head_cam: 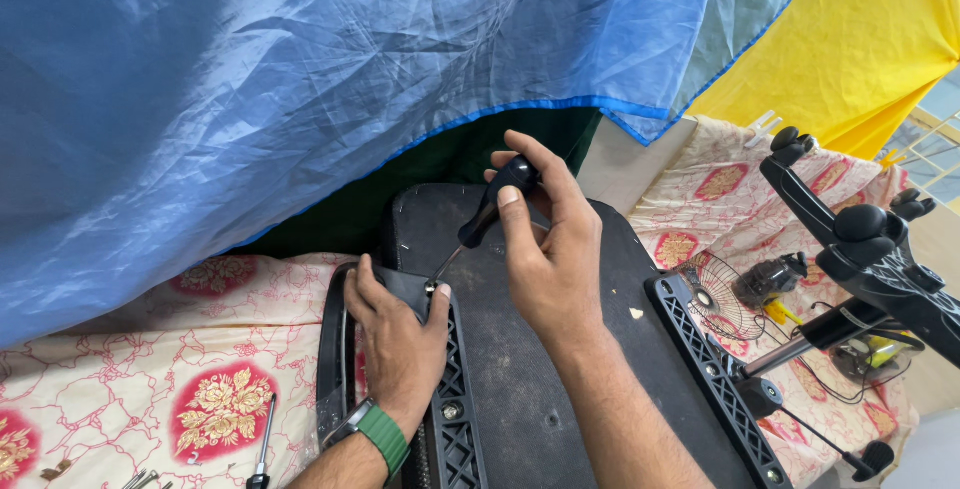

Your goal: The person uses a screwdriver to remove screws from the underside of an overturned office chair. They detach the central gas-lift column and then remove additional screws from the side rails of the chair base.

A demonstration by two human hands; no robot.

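Screwdriver [487, 217] gripped in right hand [545, 249], tip at armrest bracket [405, 284] | left hand [400, 334] clamped on bracket | step: driving screw | next: steady downward pressure, tip seated

Lighting: bright, even daylight, strongest at the upper right, where the yellow cloth [850, 39] glows as if lit from behind. Blue cloth [300, 79]: soft sheen along its creases, no hard glare. Shadow: a deep dark pocket under the blue cloth's edge; soft, faint shadows under the left hand [398, 334] and right hand [540, 249] on the black board [560, 369]. Focus: sharp across the middle; the hands and the screwdriver [490, 214] show crisp outlines. Distortion: wide-angle stretching towards the corners, with slight softness at the far right edge.
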